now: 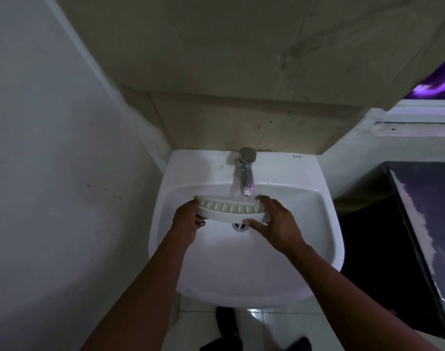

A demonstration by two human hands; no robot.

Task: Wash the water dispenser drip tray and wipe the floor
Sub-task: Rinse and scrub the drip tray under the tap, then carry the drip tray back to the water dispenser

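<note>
A white curved drip tray (229,211) with a row of slots is held level over the basin of a white sink (244,269), just in front of the chrome tap (246,173). My left hand (187,219) grips its left end, thumb on top and fingers curled underneath. My right hand (274,224) holds the right end, thumb along the front edge and fingers over the back rim. The drain (239,226) shows just below the tray. I cannot tell whether water runs from the tap.
A grey wall stands close on the left and a stained concrete wall behind the sink. A dark glossy surface (424,236) lies to the right. White floor tiles (279,325) show below the sink's front edge.
</note>
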